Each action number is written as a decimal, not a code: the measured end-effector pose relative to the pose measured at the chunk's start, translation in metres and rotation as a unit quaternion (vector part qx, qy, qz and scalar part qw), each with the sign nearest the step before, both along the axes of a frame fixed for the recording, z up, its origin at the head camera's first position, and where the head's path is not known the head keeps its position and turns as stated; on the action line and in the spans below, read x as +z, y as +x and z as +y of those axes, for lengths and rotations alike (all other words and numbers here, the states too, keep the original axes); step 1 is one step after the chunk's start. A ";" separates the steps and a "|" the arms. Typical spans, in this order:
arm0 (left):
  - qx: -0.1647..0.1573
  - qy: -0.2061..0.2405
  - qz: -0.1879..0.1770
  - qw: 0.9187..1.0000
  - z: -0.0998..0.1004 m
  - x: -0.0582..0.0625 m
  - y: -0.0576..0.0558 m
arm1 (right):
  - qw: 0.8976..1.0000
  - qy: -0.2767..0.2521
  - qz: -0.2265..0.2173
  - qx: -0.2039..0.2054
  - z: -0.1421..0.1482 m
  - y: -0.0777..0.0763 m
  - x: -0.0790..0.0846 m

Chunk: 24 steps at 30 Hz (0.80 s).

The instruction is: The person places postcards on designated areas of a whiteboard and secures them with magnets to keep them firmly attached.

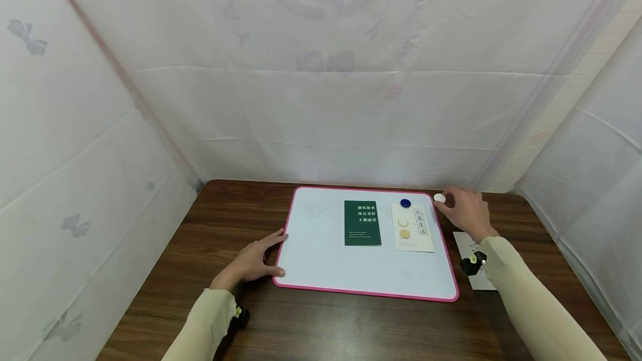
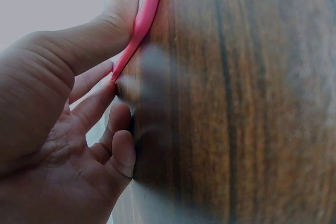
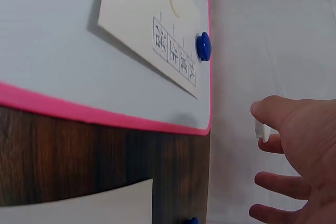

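A whiteboard with a pink rim [image 1: 361, 293] lies on the wooden table. On it are a dark green card [image 1: 362, 227] and a cream card [image 1: 408, 241] with a moon print, a blue round magnet [image 1: 405, 203] at the cream card's top edge. At the board's left side, my left hand [image 1: 253, 258] rests with fingers spread, thumb over the pink rim [image 2: 148, 9] in the left wrist view. Just off the upper right corner, my right hand [image 1: 468, 213] pinches a small white round magnet [image 1: 439, 198] between thumb and index finger, the other fingers apart from it.
Another white card [image 1: 482, 282] lies on the table right of the board, partly under my right forearm. A second blue magnet [image 3: 193, 220] shows at the bottom of the right wrist view. White cloth [image 1: 321, 127] hangs behind the table and along both sides.
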<state>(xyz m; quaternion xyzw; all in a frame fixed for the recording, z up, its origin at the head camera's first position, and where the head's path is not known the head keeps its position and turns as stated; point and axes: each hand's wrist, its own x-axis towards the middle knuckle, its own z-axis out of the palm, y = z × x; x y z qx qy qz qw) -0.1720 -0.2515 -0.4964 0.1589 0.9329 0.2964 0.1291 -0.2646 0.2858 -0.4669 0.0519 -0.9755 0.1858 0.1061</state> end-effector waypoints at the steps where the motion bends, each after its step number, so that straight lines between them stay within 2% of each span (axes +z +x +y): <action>1: 0.000 0.000 0.000 1.000 0.000 0.000 0.000 | 1.000 0.001 -0.001 0.000 -0.002 -0.001 0.000; 17: -0.002 -0.001 0.002 1.000 0.000 0.002 0.002 | 1.000 -0.002 -0.020 0.017 -0.036 -0.012 0.003; 24: -0.001 0.002 0.000 1.000 0.001 0.002 0.002 | 1.000 -0.004 -0.013 0.026 -0.052 -0.015 0.005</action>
